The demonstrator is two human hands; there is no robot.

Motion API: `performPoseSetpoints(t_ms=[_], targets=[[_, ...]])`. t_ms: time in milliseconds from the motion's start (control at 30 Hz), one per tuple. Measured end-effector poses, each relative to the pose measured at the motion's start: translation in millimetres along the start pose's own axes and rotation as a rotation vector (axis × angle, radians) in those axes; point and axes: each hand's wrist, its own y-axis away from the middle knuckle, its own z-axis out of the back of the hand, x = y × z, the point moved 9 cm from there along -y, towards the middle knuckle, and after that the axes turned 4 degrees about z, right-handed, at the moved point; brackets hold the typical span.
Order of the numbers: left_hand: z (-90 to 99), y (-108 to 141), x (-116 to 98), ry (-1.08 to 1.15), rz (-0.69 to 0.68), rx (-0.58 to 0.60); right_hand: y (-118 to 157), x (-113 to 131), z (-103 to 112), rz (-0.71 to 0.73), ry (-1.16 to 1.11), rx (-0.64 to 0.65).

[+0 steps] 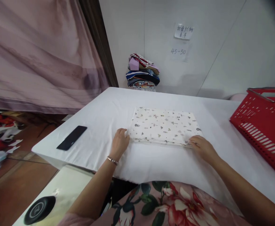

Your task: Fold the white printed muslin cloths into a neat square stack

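Note:
A white cloth (163,125) with a small scattered print lies flat on the white-covered table, folded into a rectangle with several layers showing along its near edge. My left hand (120,140) is at its left near corner, fingers curled together against the edge. At the right near corner, my right hand (200,147) pinches the layered cloth between thumb and fingers. A bracelet circles my left wrist.
A black phone (71,138) lies on the table's left side. The red basket (264,125) stands at the right. Folded fabrics (143,73) are piled beyond the far edge, by the wall. A pink curtain (43,53) hangs at the left.

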Motion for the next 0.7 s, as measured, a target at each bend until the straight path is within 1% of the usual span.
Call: performPoseSetpoints(t_ms=[67,100,200,267,333,433,600,700], targets=[[3.0,2.1,-21.9,-0.004,-0.139,-0.037,-11.9,25.7,-9.0,0.045,-0.119,0.017],[1.2,4.2,-34.8,0.003,-0.221,-0.030,-18.1,38.2,-13.7,0.070,-0.160,0.023],[-15.9,12.8,-71.3,0.042,-0.438,0.086,-35.7,73.7,-27.5,0.172,-0.226,0.031],[-29.7,17.1,-86.2,0.064,-0.511,0.169,-45.2,92.9,-36.3,0.241,-0.238,0.035],[-40.3,18.0,-92.3,0.081,-0.527,0.219,-52.3,106.4,-43.7,0.293,-0.221,0.034],[-49.7,16.3,-92.1,0.103,-0.519,0.266,-58.1,116.0,-52.9,0.328,-0.146,0.039],[-54.1,14.5,-91.9,0.108,-0.548,0.308,-58.9,119.1,-59.9,0.364,-0.038,0.042],[-53.0,14.0,-92.6,0.114,-0.559,0.296,-58.1,118.3,-57.7,0.367,-0.026,0.002]])
